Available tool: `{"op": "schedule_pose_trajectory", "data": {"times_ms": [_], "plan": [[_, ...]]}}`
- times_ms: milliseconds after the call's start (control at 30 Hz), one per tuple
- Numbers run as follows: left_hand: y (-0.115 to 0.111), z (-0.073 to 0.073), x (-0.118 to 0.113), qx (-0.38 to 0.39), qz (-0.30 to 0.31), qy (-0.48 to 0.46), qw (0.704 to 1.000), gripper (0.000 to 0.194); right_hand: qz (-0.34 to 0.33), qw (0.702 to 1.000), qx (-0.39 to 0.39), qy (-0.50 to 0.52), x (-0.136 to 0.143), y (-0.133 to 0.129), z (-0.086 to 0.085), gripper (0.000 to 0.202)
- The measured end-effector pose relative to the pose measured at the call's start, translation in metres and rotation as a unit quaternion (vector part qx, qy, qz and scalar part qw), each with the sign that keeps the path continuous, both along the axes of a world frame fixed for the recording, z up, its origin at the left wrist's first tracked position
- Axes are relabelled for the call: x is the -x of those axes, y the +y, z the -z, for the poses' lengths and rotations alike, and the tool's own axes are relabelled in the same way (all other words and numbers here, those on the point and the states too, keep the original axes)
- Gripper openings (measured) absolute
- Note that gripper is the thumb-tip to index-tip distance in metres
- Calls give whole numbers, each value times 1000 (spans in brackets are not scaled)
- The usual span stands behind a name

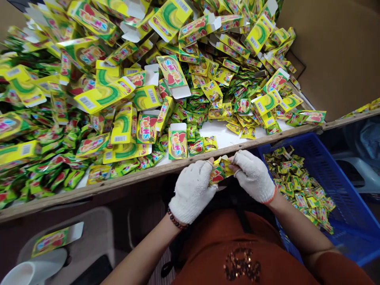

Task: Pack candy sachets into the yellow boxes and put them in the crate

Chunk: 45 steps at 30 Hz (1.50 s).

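Observation:
Both my hands wear white knit gloves with bare fingertips. Just in front of the table's wooden edge, my left hand is closed around a small printed candy box, green and yellow with red fruit. My right hand is closed at the box's other end, its fingers pinching near a yellow piece that may be a flap or a sachet; I cannot tell which. On the table just beyond them lie a green sachet, a yellow sachet and an upright-printed box.
A large heap of flat boxes and small sachets covers the table behind its wooden rim. At my right stands a blue crate holding many filled-looking boxes. A plastic stool at lower left carries another box and a white cup.

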<state>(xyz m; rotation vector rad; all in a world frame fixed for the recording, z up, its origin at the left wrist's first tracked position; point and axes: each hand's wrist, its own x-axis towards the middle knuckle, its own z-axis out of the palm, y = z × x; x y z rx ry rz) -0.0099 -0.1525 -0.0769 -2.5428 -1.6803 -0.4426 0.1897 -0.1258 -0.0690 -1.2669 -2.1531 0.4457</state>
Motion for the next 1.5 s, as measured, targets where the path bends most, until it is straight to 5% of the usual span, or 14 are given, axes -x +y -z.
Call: {"op": "schedule_pose_trajectory", "data": {"times_ms": [300, 467, 567, 667, 767, 900, 1000, 1100, 1167, 1267, 1500], "plan": [[-4, 8, 2, -41, 65, -28, 997, 61, -126, 989, 77, 25, -4, 11, -7, 13], [-2, 9, 1, -33, 14, -33, 999, 56, -54, 986, 125, 94, 1, 2, -3, 18], [-2, 13, 0, -28, 2, -37, 999, 54, -32, 956, 246, 157, 2, -8, 0, 26], [-5, 21, -5, -37, 25, -74, 996, 52, -89, 896, 396, 180, 5, -14, 2, 15], [-10, 26, -10, 11, 34, -156, 987, 51, -129, 888, 416, 145, 4, -12, 6, 16], [-14, 24, -12, 201, 22, -340, 918, 40, -143, 954, 241, 106, 0, -7, 13, 21], [-17, 23, -14, 289, -54, -526, 798, 40, -60, 975, 140, 159, -1, -11, 21, 10], [-23, 29, -22, 307, -118, -667, 669, 50, 50, 958, 130, 251, 1, -22, 33, 18], [-27, 34, -29, 307, -124, -701, 632, 52, 64, 937, 182, 290, 2, -30, 42, 23], [-35, 43, -33, 326, -109, -699, 627, 50, 64, 931, 218, 286, 1, -41, 52, 18], [-52, 49, -19, 401, -75, -592, 695, 20, 12, 921, 312, 232, -11, -57, 55, 23]]}}
